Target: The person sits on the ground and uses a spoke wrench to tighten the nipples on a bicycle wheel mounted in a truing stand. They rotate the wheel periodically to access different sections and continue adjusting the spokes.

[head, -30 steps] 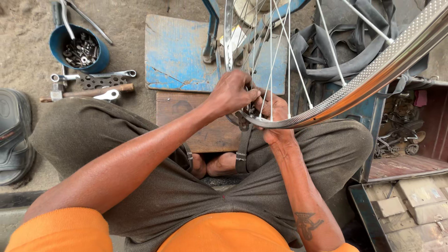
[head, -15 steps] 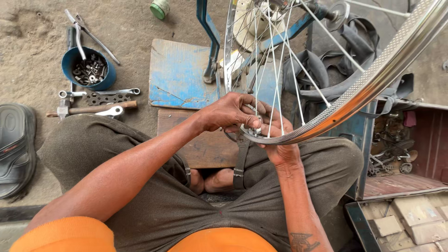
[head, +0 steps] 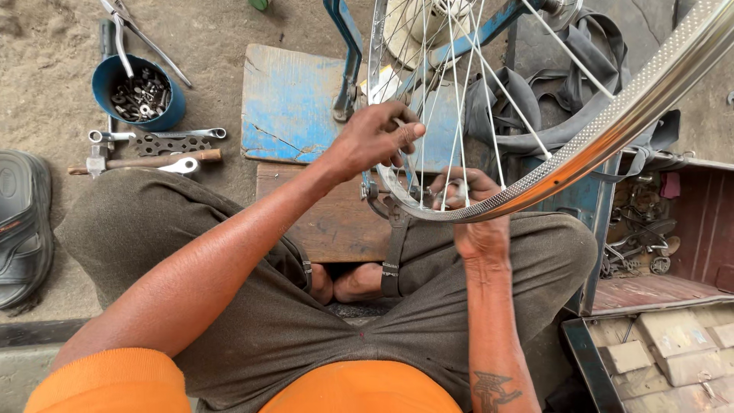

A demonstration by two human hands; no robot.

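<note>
Bright, glossy chromed metal bicycle wheel rim (head: 612,138), dimpled along its face; thin shiny steel spokes (head: 459,115). Matt black rubber inner tube (head: 550,99), limp and dusty. Blue-painted wooden board (head: 287,107), cracked and chipped. Blue plastic tub (head: 107,88) of dull greasy metal nuts. Rough sandy ground (head: 214,46). Soft olive cloth trousers (head: 138,222).

- Left hand (head: 372,141) raised among the spokes (head: 456,130) of a chrome bicycle wheel rim (head: 612,130), fingers curled.
- Right hand (head: 468,200) gripping the rim's lowest arc from below.
- Blue tub of nuts (head: 138,93) and spanners (head: 157,142) lying on sandy ground, upper left.
- Black sandal (head: 23,222) at far left.
</note>
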